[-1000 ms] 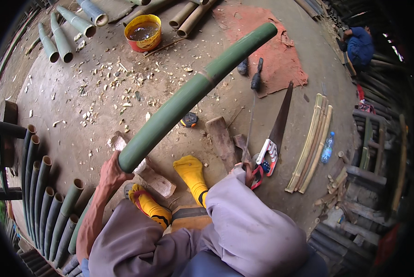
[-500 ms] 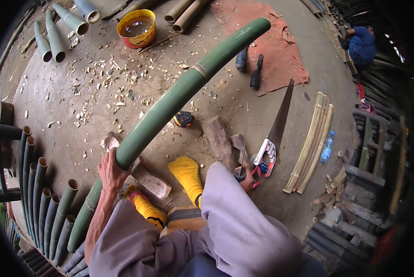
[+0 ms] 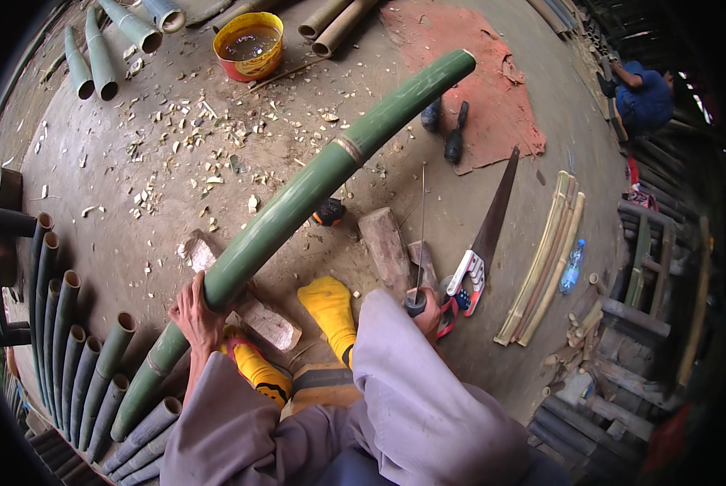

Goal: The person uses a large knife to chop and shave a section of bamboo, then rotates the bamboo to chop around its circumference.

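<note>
A long green bamboo pole slants from the lower left up to the upper right. My left hand is closed round it near its lower part, just above a node. In my right hand, beside my right knee, is a tool with a dark handle and a long, very thin upright blade, perhaps seen edge-on; its exact kind is unclear. Near that hand lies a hand saw with a white and red handle. Wooden blocks rest on the floor, and a black and orange tape measure lies just beyond the pole.
Cut bamboo tubes stand close together at the left. Further off are a yellow and red bucket of liquid, wood chips and a red sheet. Bamboo strips and a water bottle lie right. A person sits far right.
The bamboo's far end sits slightly lower, and my left hand is still on the pole. The thin blade in my right hand now leans a little left. The whole view has shifted slightly.
</note>
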Motion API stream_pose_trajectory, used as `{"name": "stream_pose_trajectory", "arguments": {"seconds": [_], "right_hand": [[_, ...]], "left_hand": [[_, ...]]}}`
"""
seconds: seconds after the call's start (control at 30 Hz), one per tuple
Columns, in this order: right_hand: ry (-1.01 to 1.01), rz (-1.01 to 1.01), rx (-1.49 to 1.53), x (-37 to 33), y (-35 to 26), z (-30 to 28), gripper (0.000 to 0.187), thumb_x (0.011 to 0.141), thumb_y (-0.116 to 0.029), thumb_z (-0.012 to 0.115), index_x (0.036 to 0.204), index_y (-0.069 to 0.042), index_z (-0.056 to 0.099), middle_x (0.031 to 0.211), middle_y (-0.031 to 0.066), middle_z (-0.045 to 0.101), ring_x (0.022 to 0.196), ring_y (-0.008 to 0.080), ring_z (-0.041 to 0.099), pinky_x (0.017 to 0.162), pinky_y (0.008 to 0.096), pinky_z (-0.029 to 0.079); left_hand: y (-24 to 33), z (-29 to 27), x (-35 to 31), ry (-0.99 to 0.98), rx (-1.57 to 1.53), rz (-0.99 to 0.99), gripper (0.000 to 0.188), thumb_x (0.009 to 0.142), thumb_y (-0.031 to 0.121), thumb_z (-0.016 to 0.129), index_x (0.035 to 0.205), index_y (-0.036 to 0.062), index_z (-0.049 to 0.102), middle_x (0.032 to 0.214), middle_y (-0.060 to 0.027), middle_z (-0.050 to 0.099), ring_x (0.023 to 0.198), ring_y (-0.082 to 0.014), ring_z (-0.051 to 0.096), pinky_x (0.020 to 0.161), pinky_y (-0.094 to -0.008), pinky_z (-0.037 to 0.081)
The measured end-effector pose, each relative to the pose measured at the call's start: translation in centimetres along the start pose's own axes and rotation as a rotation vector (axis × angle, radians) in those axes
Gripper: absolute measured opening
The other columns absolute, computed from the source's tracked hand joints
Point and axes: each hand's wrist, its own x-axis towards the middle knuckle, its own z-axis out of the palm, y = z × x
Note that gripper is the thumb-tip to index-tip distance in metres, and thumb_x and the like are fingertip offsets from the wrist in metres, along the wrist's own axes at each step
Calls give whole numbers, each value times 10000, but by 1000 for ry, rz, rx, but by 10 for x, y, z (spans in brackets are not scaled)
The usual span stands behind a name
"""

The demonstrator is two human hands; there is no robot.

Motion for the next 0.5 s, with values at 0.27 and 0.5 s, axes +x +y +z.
{"name": "stream_pose_trajectory", "arguments": {"seconds": [0.27,0.5], "right_hand": [[-93,-103,-10,11,-17,-11,529,719,-183,789,1138,3,526,1005,172,640,914,327,651,821,397,510],[-319,-137,177,36,-69,3,345,845,-235,691,1046,-5,529,799,156,618,732,274,629,671,381,495]], "left_hand": [[-84,26,-79,163,167,-126,966,523,311,854,1392,189,450,1237,-34,565,1202,-215,490,975,-450,265],[-99,-47,-20,-687,-103,-137,764,494,267,796,1200,92,563,1154,-122,619,1145,-284,543,932,-467,371]]}}
